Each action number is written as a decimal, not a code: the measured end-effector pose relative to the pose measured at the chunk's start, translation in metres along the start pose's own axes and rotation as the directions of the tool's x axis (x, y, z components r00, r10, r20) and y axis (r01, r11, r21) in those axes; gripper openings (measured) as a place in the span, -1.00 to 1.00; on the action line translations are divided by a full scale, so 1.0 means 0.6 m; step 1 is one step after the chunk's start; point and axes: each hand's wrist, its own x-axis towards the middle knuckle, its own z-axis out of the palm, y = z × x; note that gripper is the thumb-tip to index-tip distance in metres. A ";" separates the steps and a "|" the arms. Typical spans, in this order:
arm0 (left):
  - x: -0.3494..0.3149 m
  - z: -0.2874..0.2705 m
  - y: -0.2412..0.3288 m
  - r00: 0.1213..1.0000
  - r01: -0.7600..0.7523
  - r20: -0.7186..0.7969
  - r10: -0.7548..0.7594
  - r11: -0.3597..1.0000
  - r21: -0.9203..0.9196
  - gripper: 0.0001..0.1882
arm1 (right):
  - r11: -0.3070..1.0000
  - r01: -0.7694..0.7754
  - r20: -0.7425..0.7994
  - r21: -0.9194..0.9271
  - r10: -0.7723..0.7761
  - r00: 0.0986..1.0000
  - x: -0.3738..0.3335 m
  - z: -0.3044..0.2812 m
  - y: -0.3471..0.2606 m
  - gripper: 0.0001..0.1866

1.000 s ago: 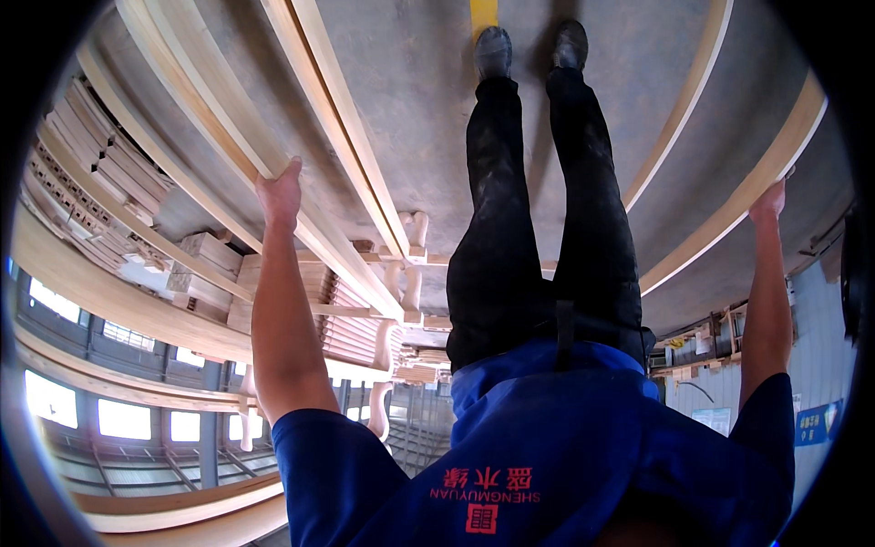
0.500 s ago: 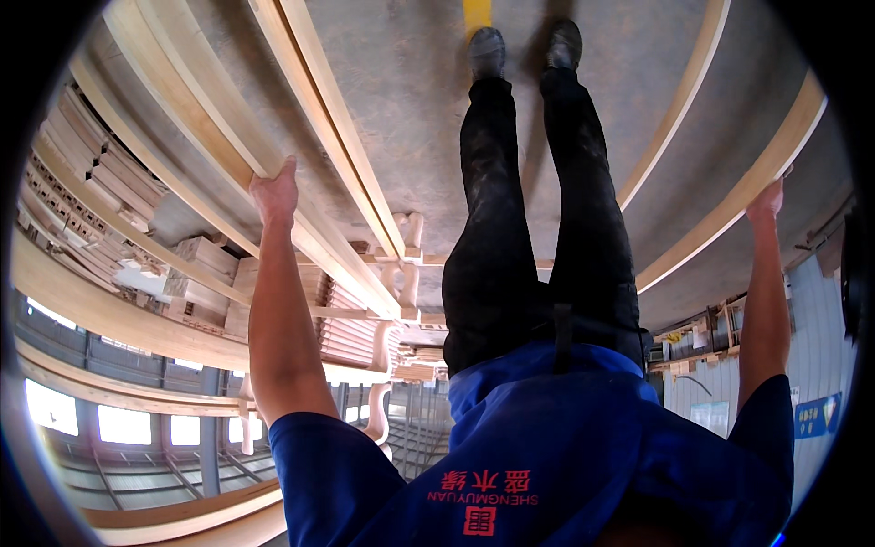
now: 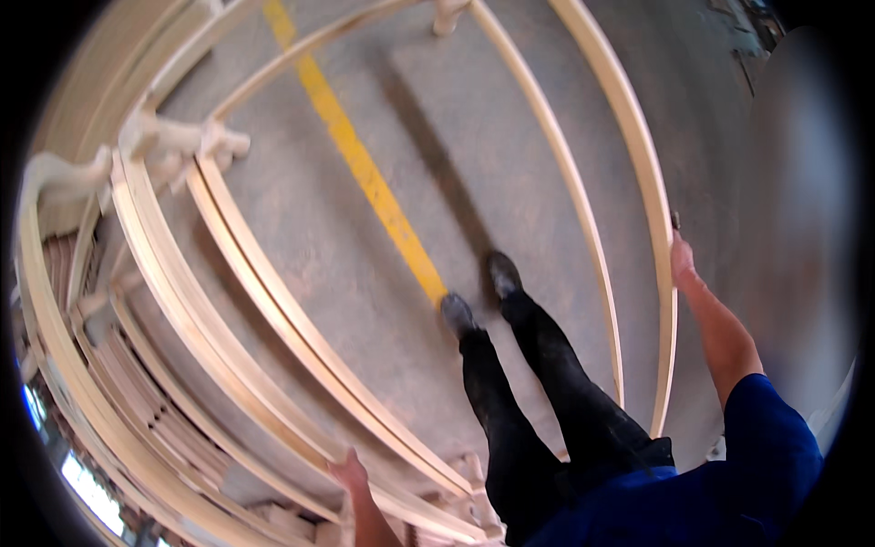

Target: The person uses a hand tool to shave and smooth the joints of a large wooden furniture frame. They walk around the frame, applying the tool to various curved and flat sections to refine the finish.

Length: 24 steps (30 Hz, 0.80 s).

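Note:
I stand inside a long, pale, unpainted wooden frame, with rails running along both sides of me. My left hand is closed on the left wooden rail, its thumb over the top; the fingers underneath are hidden. My right hand is wrapped round the outer edge of the right wooden rail. A small dark spot shows just beyond its fingers, too blurred to name. Inside the frame, a thinner right-hand rail and a grooved left-hand rail run lower down. Curved wooden legs join the far left corner.
A crossbar closes the frame's far end. Underfoot, the grey concrete floor carries a yellow painted line. More wooden frames and stacked wooden parts crowd the left side. A blurred pale shape fills the right edge.
The view has swung and tilted, bringing the frame's far end and more floor into sight. Both hands are still on their rails, and the left one now appears lower in the picture.

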 end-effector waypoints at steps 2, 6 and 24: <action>0.006 -0.003 0.009 0.999 0.023 -0.028 -0.024 0.998 -0.061 -0.43 | 1.000 -0.015 0.034 0.010 0.014 0.999 -0.013 0.012 -0.028 -0.43; -0.001 -0.001 0.027 1.000 -0.001 -0.024 0.000 1.000 -0.015 -0.48 | 1.000 -0.002 0.022 -0.007 0.002 1.000 -0.037 0.019 -0.016 -0.44; -0.004 -0.035 0.057 0.998 -0.058 0.000 0.058 0.991 0.118 -0.56 | 0.993 -0.024 0.051 0.114 0.018 0.999 -0.037 0.025 -0.020 -0.32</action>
